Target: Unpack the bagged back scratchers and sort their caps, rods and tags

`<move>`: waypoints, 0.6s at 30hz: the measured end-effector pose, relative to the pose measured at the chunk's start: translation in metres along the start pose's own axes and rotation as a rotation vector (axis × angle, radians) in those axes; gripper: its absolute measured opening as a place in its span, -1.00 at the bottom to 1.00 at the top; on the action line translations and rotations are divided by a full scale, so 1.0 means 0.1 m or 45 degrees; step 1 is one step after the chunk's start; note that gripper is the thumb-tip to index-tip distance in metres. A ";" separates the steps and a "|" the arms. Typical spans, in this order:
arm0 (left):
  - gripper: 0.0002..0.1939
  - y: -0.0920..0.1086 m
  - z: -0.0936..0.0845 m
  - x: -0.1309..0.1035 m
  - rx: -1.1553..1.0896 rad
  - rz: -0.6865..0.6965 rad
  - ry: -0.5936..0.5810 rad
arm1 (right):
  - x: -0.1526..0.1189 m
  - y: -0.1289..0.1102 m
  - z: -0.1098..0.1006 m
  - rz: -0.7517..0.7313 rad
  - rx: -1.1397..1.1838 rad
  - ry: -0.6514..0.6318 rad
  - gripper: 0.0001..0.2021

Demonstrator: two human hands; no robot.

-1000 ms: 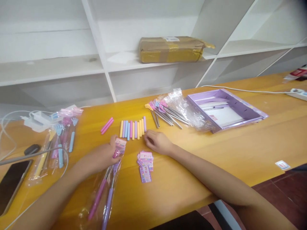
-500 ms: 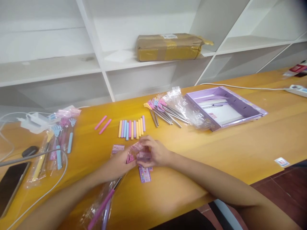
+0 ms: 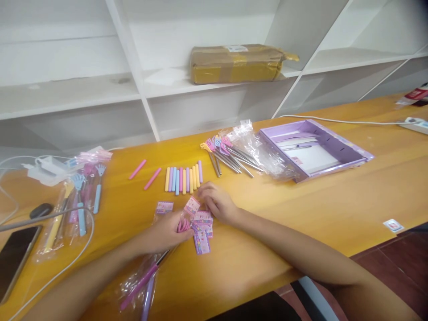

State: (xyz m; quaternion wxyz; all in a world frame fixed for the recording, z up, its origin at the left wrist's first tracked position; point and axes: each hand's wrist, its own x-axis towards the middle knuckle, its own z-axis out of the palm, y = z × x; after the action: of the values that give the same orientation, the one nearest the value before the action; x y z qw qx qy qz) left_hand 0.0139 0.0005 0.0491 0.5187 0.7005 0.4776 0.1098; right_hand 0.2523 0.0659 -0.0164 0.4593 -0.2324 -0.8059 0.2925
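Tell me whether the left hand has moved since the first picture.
Yes: the left hand has moved right and lower in view, judged against the cardboard box.

Pink back scratcher (image 3: 139,286): hand-shaped head partly hidden by the left hand (image 3: 167,234). Purple handle (image 3: 147,299), phone (image 3: 18,258) and bottle (image 3: 415,94): cut off at the frame's edges. Print on the cards (image 3: 202,243): too small to read.

Behind the cards (image 3: 202,243) lie the handles (image 3: 181,180), with rods (image 3: 241,166), probably bags (image 3: 274,161), and a tray (image 3: 337,146) successively rightward.
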 end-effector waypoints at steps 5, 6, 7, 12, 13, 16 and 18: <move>-0.65 0.03 -0.02 0.00 0.063 0.024 -0.030 | 0.06 -0.06 -0.07 0.131 0.200 -0.151 -0.76; -0.65 0.02 -0.02 0.00 0.071 0.030 -0.042 | 0.06 -0.06 -0.07 0.152 0.245 -0.164 -0.76; -0.64 0.01 -0.02 0.00 0.076 0.035 -0.054 | 0.07 -0.06 -0.06 0.165 0.283 -0.166 -0.76; -0.61 -0.03 -0.02 0.02 0.034 0.032 -0.079 | 0.07 -0.07 -0.01 0.230 0.314 -0.024 -0.71; -0.61 -0.02 -0.03 0.03 0.020 0.027 -0.068 | 0.07 -0.07 -0.01 0.257 0.306 0.004 -0.69; -0.69 -0.01 -0.08 0.04 -0.010 0.023 -0.033 | 0.07 -0.02 -0.01 0.370 0.284 0.100 -0.63; -0.77 0.00 -0.11 0.03 -0.025 0.028 -0.035 | 0.07 0.06 -0.07 0.505 0.315 0.206 -0.57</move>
State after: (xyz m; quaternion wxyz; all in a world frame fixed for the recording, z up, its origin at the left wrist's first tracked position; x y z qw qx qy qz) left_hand 0.0083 0.0100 0.0530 0.5308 0.7021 0.4617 0.1103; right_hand 0.2553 0.0769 -0.0135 0.4810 -0.3509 -0.6630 0.4539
